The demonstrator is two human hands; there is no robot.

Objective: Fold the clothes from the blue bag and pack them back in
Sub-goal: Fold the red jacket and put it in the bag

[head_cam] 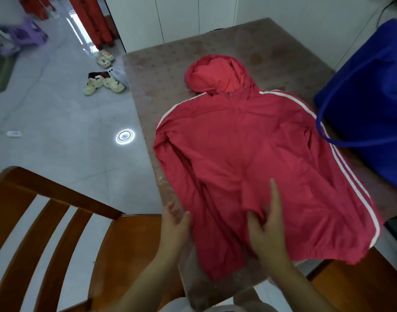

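A red hooded jacket [249,154] with white stripes along its sleeves lies spread flat on the table [272,50], hood pointing away from me. The left sleeve is folded in over the body. My left hand [174,224] touches the jacket's lower left edge with relaxed fingers. My right hand [268,224] rests on the lower middle of the jacket, index finger stretched out, thumb tucked under a fold of the cloth. The blue bag [369,104] stands upright on the table at the right, its strap looping over the jacket's right sleeve.
A wooden chair [64,221] stands at the table's near left corner, a second wooden seat [359,282] at the lower right. Slippers [105,83] lie on the tiled floor to the left. White cabinets stand behind the table.
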